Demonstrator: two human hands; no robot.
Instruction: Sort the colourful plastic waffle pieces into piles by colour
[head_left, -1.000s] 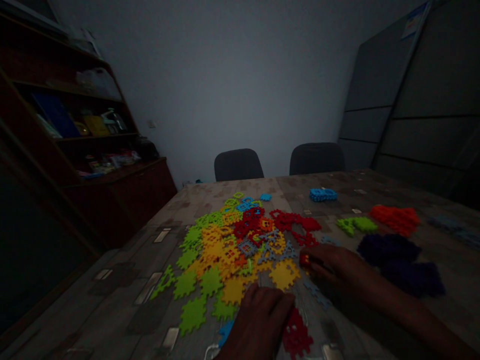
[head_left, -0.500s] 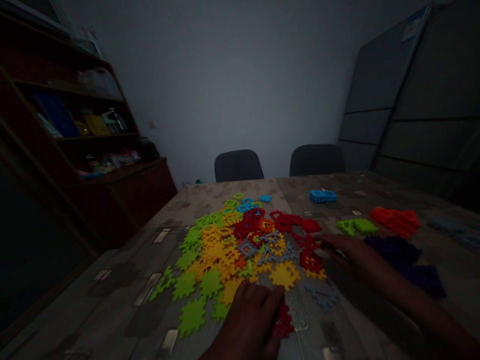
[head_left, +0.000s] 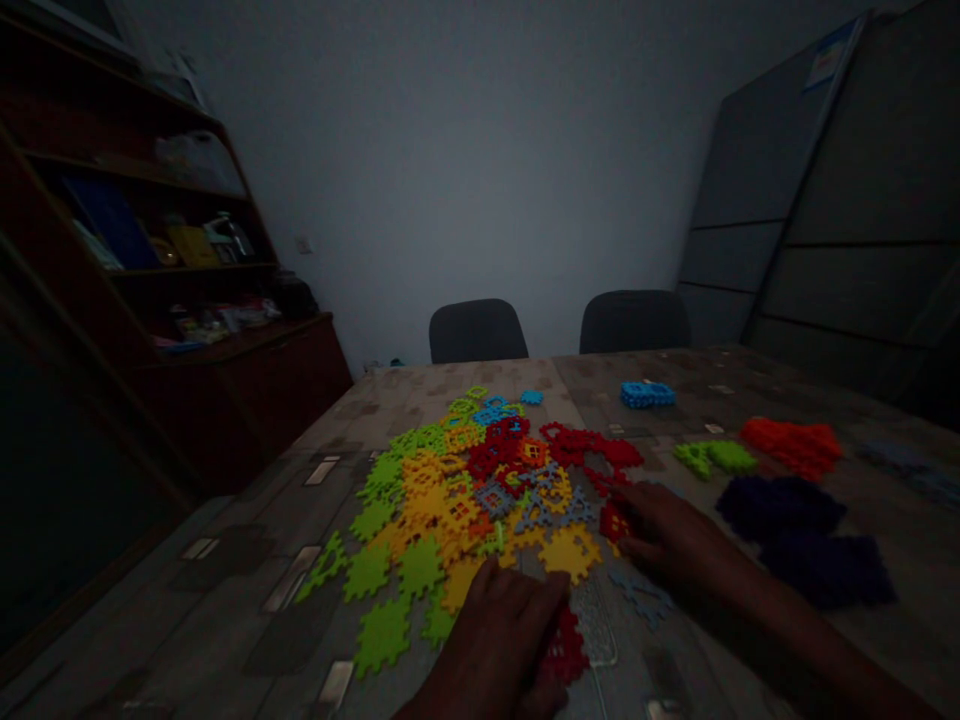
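A loose heap of flat plastic interlocking tiles with toothed edges lies across the table, among them yellow tiles (head_left: 570, 553), lime green tiles (head_left: 384, 632) and grey tiles (head_left: 493, 499). At the near edge of the heap, my left hand (head_left: 499, 630) is closed on red tiles (head_left: 568, 648), partly hidden under its fingers. My right hand (head_left: 660, 535) reaches in from the right, its fingers closed around the edge of a red tile (head_left: 613, 522) with a yellow window insert. A grey tile (head_left: 643, 595) lies just below the right hand.
Sorted by colour, dark purple tiles (head_left: 784, 508), orange tiles (head_left: 791, 446), green tiles (head_left: 731, 455) and a blue stack (head_left: 647, 394) sit on the right of the patterned table (head_left: 285, 630). Two dark chairs (head_left: 478, 330) stand behind it. A shelf unit (head_left: 255, 360) is on the left.
My right hand has moved left and nearer, from above the red tiles onto the red tile with the window insert. My left hand stays on its red tiles.
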